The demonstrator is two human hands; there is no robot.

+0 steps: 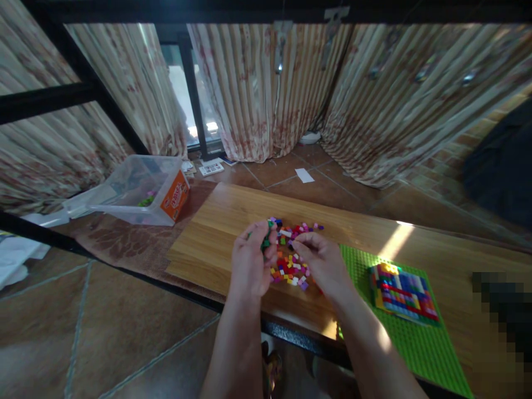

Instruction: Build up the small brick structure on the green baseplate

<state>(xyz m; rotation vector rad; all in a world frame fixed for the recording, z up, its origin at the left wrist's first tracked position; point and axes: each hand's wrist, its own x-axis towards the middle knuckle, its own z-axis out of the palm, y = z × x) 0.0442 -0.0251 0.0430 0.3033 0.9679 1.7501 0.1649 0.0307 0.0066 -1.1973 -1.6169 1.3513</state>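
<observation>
My left hand [253, 257] is cupped around several dark green building bricks [266, 242], fingers curled over them. Close by on its right, my right hand [320, 255] has thumb and forefinger pinched together above the pile; a small dark or purple brick seems to be at the fingertips, too small to make out well. Beneath and between both hands lies a loose pile of small building bricks [286, 266] in red, yellow, white, pink, orange and purple. To the right, a block of multicoloured bricks [403, 293] stands built up on a green studded baseplate [436, 349].
The wooden board [208, 233] forms the work surface. At the left stands a clear plastic box [137, 216] with an orange label and a few bricks inside. A black metal frame bar [112, 122] crosses the upper left. Striped curtains [257, 100] hang behind.
</observation>
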